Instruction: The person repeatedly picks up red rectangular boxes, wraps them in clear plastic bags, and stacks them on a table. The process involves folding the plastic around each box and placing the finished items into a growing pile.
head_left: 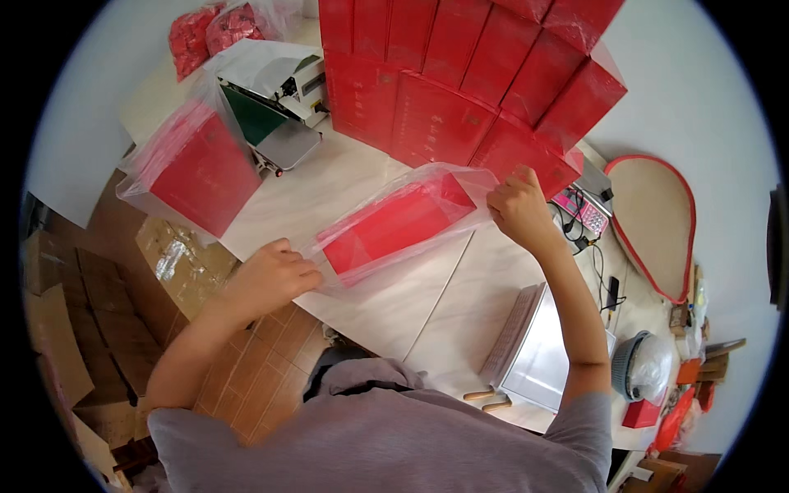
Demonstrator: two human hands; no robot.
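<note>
A red box (pixel 397 223) lies inside a clear plastic bag (pixel 472 180) on the pale table, in front of me. My left hand (pixel 275 275) is closed on the bag's near left end. At the far right end, my right hand (pixel 518 200) grips the plastic in a fist and lifts it a little. Between the hands the film is stretched over and past the box. Another red box (pixel 205 168) in loose clear plastic stands to the left, beside a machine with a green panel and a grey plate (pixel 289 148).
Stacked red boxes (pixel 436 115) rise behind the bag. A metal-topped case (pixel 534 361) and wooden-handled tools (pixel 485 400) lie at the right, near a grey basket (pixel 629 366) and black cables (pixel 582 241). Cardboard boxes (pixel 99 320) stand on the floor at left.
</note>
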